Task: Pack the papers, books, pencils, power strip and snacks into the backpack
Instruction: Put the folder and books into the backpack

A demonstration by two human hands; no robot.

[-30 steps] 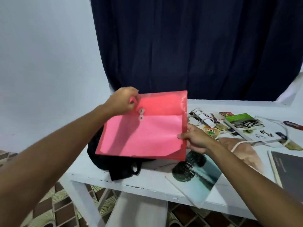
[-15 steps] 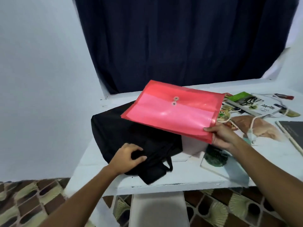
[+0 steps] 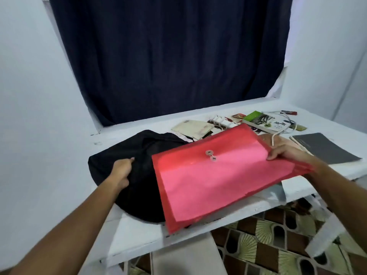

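Head view: right hand [image 3: 286, 152] pinches the red envelope [image 3: 214, 181] over the backpack [image 3: 143, 175]; left hand [image 3: 122, 168] grips its fabric; papers going in, opening must spread next.
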